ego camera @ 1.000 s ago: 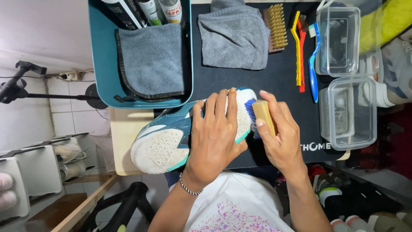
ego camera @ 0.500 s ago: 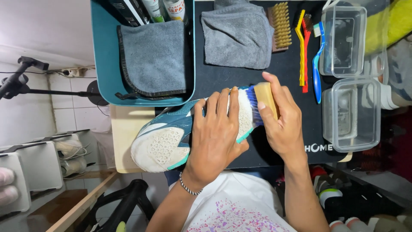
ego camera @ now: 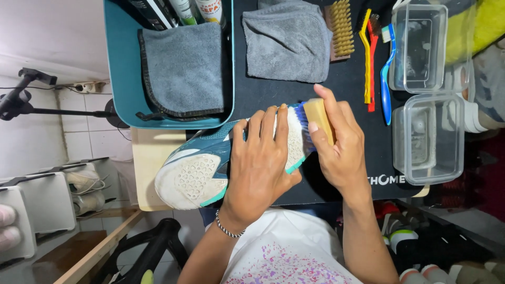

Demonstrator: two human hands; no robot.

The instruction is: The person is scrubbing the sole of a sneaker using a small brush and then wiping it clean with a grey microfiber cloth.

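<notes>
A teal and white sneaker (ego camera: 192,176) lies sole-up across the black mat (ego camera: 347,89). My left hand (ego camera: 260,163) clamps its middle, fingers spread over the sole. My right hand (ego camera: 339,150) grips a wooden brush with blue bristles (ego camera: 313,123), and the bristles press on the white sole edge at the shoe's right end.
A teal tray (ego camera: 118,68) at the back left holds a grey cloth (ego camera: 181,68) and several bottles. Another folded grey cloth (ego camera: 286,39), a wooden bristle brush (ego camera: 341,26), thin yellow, red and blue brushes (ego camera: 373,63) and two clear plastic tubs (ego camera: 428,137) lie on the right.
The brush in my right hand has shifted up along the sole's right end. My left hand stays clamped on the sneaker.
</notes>
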